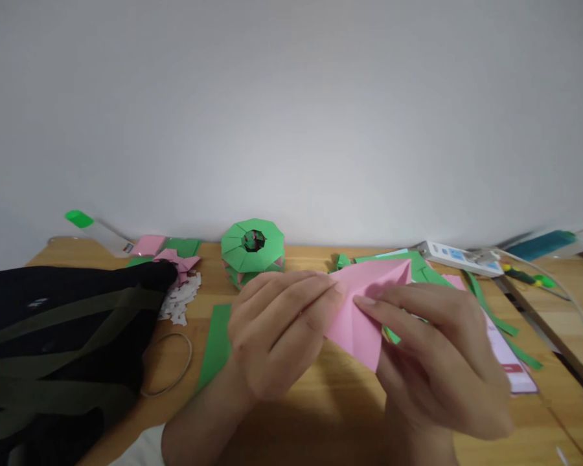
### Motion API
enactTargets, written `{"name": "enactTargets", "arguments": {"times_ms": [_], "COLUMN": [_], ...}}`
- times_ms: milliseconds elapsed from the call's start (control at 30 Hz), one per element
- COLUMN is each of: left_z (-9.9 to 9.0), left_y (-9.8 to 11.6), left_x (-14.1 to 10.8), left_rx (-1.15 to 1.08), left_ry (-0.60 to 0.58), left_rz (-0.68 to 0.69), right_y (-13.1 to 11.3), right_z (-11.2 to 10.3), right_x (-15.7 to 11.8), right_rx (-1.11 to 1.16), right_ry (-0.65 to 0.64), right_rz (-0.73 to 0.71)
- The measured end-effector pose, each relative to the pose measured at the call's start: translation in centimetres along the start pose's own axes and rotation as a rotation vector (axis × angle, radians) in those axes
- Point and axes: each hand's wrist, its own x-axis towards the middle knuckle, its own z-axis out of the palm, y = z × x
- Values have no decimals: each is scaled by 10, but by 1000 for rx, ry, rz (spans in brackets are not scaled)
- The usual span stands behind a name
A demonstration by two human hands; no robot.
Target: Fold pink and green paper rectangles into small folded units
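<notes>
A pink sheet of paper [362, 323], creased and partly folded, is held up above the wooden table between my hands. My left hand [284, 330] pinches its left edge with the fingers bunched together. On the other side, my right hand [437, 349] grips the paper, with a fingertip pressed on the crease near its middle and the thumb hidden behind. Beyond my left hand stands a round green and pink folded-paper model [252, 249] with a hole in its top. Under my left forearm lies a green paper sheet [214, 346].
A black bag [68, 349] fills the left side. White paper scraps [182, 299] and a pink folded piece [177, 262] lie beside it. Green paper strips [502, 320], a phone [510, 362], a power strip [466, 257] and a white cable [578, 310] are on the right.
</notes>
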Motion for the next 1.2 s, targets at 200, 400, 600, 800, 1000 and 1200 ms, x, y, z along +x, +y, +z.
{"name": "enactTargets", "arguments": {"times_ms": [200, 400, 600, 800, 1000, 1200], "left_z": [4, 6, 3, 7, 8, 11], "left_y": [0, -1, -10, -5, -5, -8], "left_x": [1, 5, 6, 9, 10, 13], "left_rx": [-3, -550, -1171, -1270, -1121, -1091], "left_ry": [24, -13, -248, -248, -195, -167], "left_rz": [0, -304, -915, -933, -954, -907], "right_y": [0, 8, 11, 10, 10, 12], "right_z": [4, 6, 9, 10, 5, -2], "right_x": [-2, -2, -2, 0, 6, 8], "right_rx": [8, -34, -36, -12, 100, 177], "right_ry": [18, 63, 72, 6, -200, -293], "right_rz": [2, 8, -18, -31, 58, 209]}}
